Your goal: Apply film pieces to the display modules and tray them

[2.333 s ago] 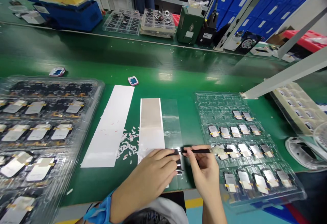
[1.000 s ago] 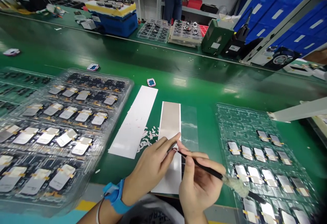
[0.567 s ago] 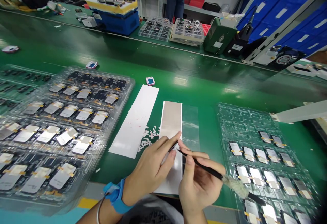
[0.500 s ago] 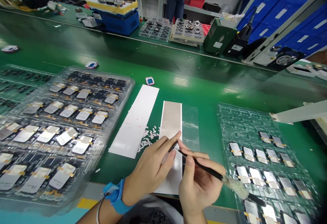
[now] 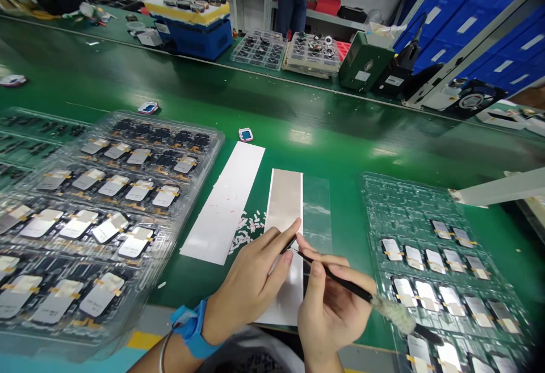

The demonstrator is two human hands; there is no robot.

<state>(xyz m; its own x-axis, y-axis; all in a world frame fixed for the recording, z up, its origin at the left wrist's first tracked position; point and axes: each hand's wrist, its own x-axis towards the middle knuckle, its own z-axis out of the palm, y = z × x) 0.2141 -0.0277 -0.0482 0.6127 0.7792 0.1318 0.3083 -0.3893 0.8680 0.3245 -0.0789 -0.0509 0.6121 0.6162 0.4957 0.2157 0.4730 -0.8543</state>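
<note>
My left hand (image 5: 251, 282), with a blue wrist strap (image 5: 189, 327), pinches a small dark part (image 5: 290, 243) between thumb and fingers over a grey-white strip (image 5: 284, 208). My right hand (image 5: 332, 305) grips a thin black tool (image 5: 340, 282) wrapped in fuzzy padding near its rear end; its tip meets the small part. Both hands hover near the front edge of the green table.
Clear trays of silver parts (image 5: 97, 191) fill the left; another tray (image 5: 434, 259) lies at the right. A white strip (image 5: 225, 202) and several small scraps (image 5: 249, 228) lie beside the hands. A green belt (image 5: 170, 86) carries small pink-blue pieces (image 5: 246, 134). A person stands at the far shelves.
The view swung left and up since the earliest frame, and my hands lifted the part from the strip. Over the last second the hands stay still; small pieces on the belt drift left.
</note>
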